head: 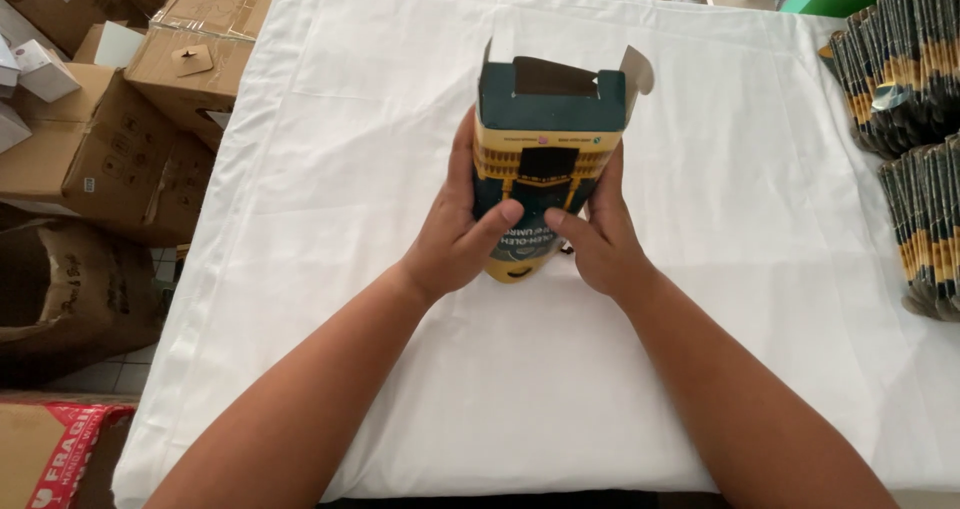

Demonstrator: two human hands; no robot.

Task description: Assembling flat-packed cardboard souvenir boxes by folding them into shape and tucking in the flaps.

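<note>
While most of the scene reads fine, several bits are cut off. Far left: stack of brown cardboard boxes (150, 79), corrugated, some flaps taped, cropped by the frame edge; a crumpled brown sack (70, 289) below them, and a red-printed box corner (55, 459) at the bottom left, mostly out of view. Table (330, 119) covered in a white cloth, creased, soft folds; its near edge is hidden behind the forearms.

Left hand (462, 234) wraps the left side of the carton (545, 139), thumb across the front face, fingers hidden behind it. Carton: dark green and yellow printed cardboard, rectangular, held at table centre, far end open with flaps sticking up, near end resting on or just above the cloth, can't tell which. Inside is dark, contents not visible. Right hand (600, 239) clamps the right side, thumb on the front, touching the left thumb tip.

Far right: rows of flattened cartons (915, 119), same print, standing on edge, cut off by the frame.
</note>
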